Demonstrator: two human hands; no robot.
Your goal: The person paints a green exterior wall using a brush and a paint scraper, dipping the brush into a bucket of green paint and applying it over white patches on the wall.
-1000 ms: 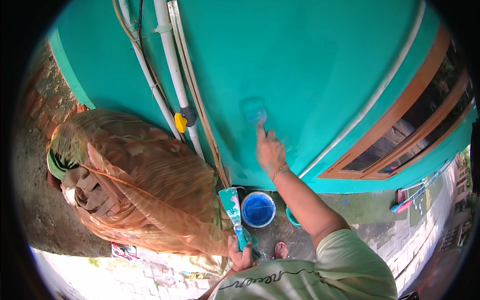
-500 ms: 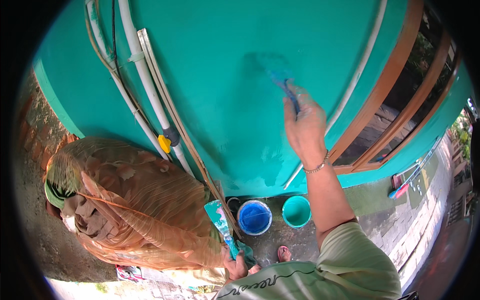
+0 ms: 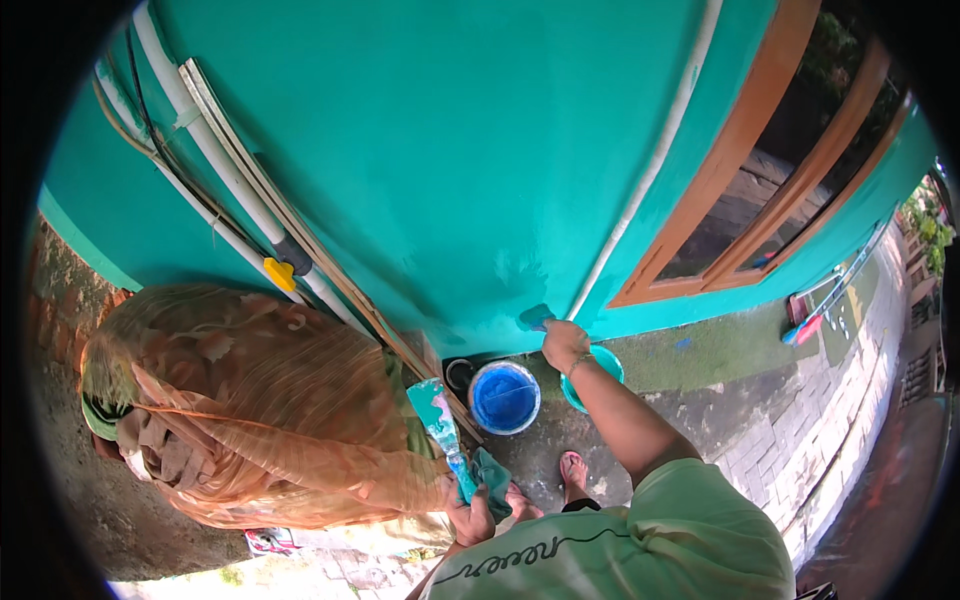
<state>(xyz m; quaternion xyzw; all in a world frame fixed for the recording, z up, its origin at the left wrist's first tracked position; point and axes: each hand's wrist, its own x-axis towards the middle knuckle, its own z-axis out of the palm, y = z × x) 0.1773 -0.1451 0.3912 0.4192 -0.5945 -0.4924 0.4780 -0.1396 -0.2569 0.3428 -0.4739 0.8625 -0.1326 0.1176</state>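
My right hand (image 3: 567,346) is closed round the handle of a small putty knife (image 3: 535,318), its teal-smeared blade at the lower part of the teal wall (image 3: 430,180). Most of that handle is hidden in my fist. Low in front of my body, my left hand (image 3: 472,517) grips a wider putty knife (image 3: 434,418), blade up and spotted with teal, white and pink. A teal cloth (image 3: 489,470) is bunched in the same hand. A bucket with blue inside (image 3: 504,398) stands at the wall's foot, and a teal bucket (image 3: 606,368) sits partly behind my right forearm.
A heap under an orange-brown sheer cloth (image 3: 270,400) fills the left side. White pipes (image 3: 195,110) with a yellow valve (image 3: 280,273) and long strips (image 3: 300,210) lean there. Another pipe (image 3: 655,165) and a brown-framed window (image 3: 725,225) are on the right.
My right hand has come down the wall with its putty knife, from the middle to near the buckets. My left hand keeps its hold. The view has shifted slightly.
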